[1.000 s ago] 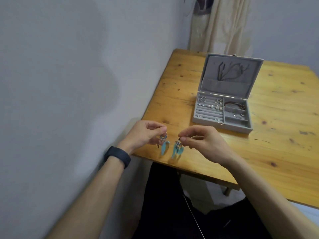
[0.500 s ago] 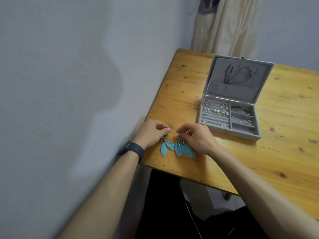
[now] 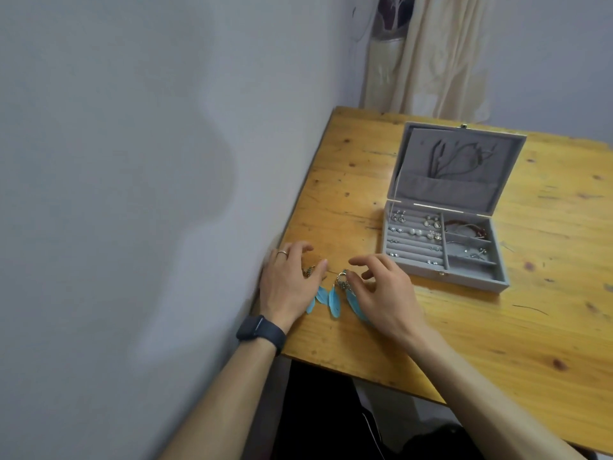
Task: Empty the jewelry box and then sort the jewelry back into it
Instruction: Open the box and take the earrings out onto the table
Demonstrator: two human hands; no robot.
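The feather earrings, pinched aloft a second ago, now lie by the tabletop's left edge. The left hand and right hand spread loosely over them. The jewelry box looks far from emptied.

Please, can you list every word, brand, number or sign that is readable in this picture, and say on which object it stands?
No text can be read anywhere.
The jewelry box shows no label or brand.
The wristband has a dark face with no digits visible.
The curtain carries no letters.
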